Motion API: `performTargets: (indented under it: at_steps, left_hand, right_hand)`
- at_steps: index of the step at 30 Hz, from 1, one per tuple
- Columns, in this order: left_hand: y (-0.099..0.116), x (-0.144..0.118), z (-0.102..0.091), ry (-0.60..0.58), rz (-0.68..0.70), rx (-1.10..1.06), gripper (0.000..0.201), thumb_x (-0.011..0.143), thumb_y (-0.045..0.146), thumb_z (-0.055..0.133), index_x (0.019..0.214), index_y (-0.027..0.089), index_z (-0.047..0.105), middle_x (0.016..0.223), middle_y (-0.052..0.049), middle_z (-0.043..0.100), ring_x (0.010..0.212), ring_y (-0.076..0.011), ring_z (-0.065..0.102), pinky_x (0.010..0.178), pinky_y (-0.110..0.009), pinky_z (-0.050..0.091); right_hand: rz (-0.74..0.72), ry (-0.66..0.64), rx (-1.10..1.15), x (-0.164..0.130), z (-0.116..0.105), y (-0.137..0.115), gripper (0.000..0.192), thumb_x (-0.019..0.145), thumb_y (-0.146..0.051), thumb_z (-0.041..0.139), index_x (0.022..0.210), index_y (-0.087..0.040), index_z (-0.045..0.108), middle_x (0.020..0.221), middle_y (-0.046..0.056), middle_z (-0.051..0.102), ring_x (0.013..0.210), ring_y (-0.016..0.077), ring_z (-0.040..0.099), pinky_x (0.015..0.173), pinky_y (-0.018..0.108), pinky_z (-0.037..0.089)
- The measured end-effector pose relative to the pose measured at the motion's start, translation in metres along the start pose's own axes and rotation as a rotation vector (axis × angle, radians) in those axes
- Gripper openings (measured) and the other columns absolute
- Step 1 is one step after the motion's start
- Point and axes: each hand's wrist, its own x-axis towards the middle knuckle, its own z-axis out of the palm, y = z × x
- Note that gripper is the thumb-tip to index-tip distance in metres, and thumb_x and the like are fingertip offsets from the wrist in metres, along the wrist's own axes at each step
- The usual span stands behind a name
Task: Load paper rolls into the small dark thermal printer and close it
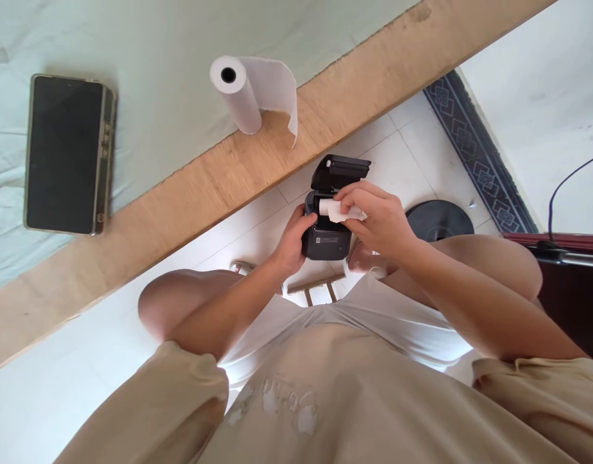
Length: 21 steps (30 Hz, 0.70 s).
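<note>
The head view shows the left hand gripping a black portable printer with its lid raised, while the right hand pinches a small paper roll at the open compartment. On the tabletop stand a larger paper roll, partly unwound, and, leftward, lies a smartphone.
</note>
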Motion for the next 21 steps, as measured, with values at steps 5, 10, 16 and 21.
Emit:
performTargets:
  at_steps: [5,10,16,21]
  left_hand:
    - [0.0,0.001,-0.001,-0.015,0.016,-0.08,0.047,0.077,0.054,0.087,0.104,0.023,0.064,0.097,-0.001,0.073,0.091,-0.0225,0.071,0.079,-0.033,0.056]
    - [0.002,-0.003,0.001,-0.007,-0.003,-0.065,0.048,0.08,0.051,0.093,0.109,0.023,0.067,0.096,0.0,0.072,0.091,-0.0212,0.07,0.08,-0.032,0.053]
    - [0.003,-0.004,0.001,-0.011,0.011,-0.061,0.043,0.082,0.049,0.09,0.107,0.023,0.067,0.095,0.0,0.07,0.088,-0.0195,0.067,0.079,-0.031,0.052]
    - [0.003,-0.003,0.0,-0.021,0.026,-0.053,0.051,0.074,0.051,0.093,0.105,0.023,0.064,0.093,0.001,0.069,0.087,-0.0194,0.066,0.08,-0.032,0.053]
  right_hand:
    - [0.07,0.09,0.09,0.004,0.003,-0.001,0.008,0.086,-0.019,0.065,0.087,-0.026,0.062,0.112,0.006,0.081,0.102,0.0245,0.077,0.091,0.041,0.062]
    - [0.063,0.007,0.095,0.002,0.012,0.002,0.006,0.087,-0.02,0.064,0.086,-0.026,0.062,0.118,0.008,0.079,0.109,0.0263,0.078,0.094,0.043,0.064]
    - [-0.018,-0.021,0.057,-0.001,0.016,0.001,0.014,0.084,-0.012,0.059,0.087,-0.026,0.062,0.118,0.007,0.078,0.112,0.0252,0.077,0.095,0.042,0.062]
    - [-0.132,-0.003,-0.034,-0.005,0.011,-0.004,0.012,0.086,-0.014,0.062,0.088,-0.025,0.066,0.094,0.003,0.076,0.091,0.0226,0.072,0.089,0.042,0.051]
